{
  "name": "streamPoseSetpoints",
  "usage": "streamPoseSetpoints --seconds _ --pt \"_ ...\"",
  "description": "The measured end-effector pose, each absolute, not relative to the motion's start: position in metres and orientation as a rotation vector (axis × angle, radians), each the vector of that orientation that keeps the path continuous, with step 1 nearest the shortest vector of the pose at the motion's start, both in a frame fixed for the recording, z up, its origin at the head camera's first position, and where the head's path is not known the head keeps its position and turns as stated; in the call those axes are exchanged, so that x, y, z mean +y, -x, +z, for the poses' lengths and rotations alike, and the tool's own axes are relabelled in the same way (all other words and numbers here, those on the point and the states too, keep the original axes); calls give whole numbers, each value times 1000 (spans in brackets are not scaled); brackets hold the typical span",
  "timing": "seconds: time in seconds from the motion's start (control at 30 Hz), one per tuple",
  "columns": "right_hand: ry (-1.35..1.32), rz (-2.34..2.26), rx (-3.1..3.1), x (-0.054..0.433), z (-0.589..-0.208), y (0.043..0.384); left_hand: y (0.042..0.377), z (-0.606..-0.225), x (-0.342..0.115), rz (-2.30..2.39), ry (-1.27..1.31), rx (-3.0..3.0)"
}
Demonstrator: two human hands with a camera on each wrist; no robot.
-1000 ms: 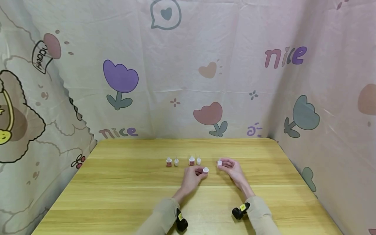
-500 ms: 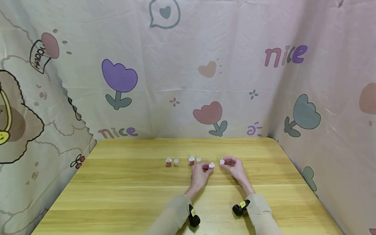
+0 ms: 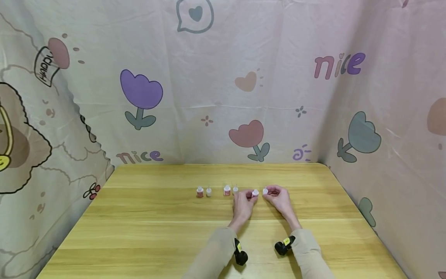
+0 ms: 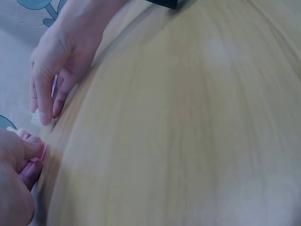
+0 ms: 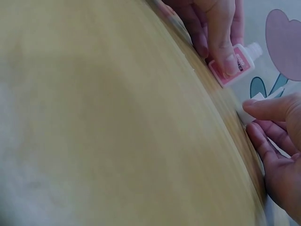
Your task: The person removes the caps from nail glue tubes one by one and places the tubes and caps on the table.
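My left hand [image 3: 242,204] holds a small white squeeze bottle [image 3: 255,193] upright at the back of the table, thumb across its pink label [image 5: 242,61] in the right wrist view. Its narrow white neck is bare. Just right of it, my right hand [image 3: 280,199] pinches a small white cap [image 3: 265,191] between thumb and fingers. A thin stem [image 5: 276,92] sticks out of that cap in the right wrist view. A short gap separates bottle and cap.
Left of my hands, two like bottles, one [image 3: 200,192] farther left and one [image 3: 227,190] nearer, stand in a row. Each has a stemmed cap beside it, one cap [image 3: 209,192] in full view and the other [image 3: 235,190] partly behind my left hand. A printed curtain [image 3: 209,97] hangs behind the wooden table [image 3: 146,232].
My left hand has carried the bottle right and toward the back, close to the cap. My right hand has shifted slightly right with the cap. The other bottles stand where they were.
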State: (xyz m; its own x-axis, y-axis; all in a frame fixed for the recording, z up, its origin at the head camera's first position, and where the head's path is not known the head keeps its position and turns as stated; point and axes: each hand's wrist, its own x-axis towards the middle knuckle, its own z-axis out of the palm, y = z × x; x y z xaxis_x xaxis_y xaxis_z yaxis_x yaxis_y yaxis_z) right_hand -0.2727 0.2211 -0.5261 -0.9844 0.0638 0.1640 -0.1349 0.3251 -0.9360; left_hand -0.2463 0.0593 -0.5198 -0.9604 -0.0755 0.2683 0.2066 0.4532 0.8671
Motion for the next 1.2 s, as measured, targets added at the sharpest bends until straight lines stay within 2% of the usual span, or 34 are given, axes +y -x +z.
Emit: streamPoseSetpoints --seconds 0.3,0.53,0.67,1.2 --pt "-44 1783 -2413 211 -499 258 250 -520 63 -1523 102 -2412" --pt "-78 1767 -2383 212 -503 258 253 -520 64 -1499 106 -2405" --pt "-75 1774 -2389 207 -489 248 253 -519 64 -1476 110 -2418" --pt "-74 1800 -2356 221 -530 273 243 -520 61 -1572 116 -2408"
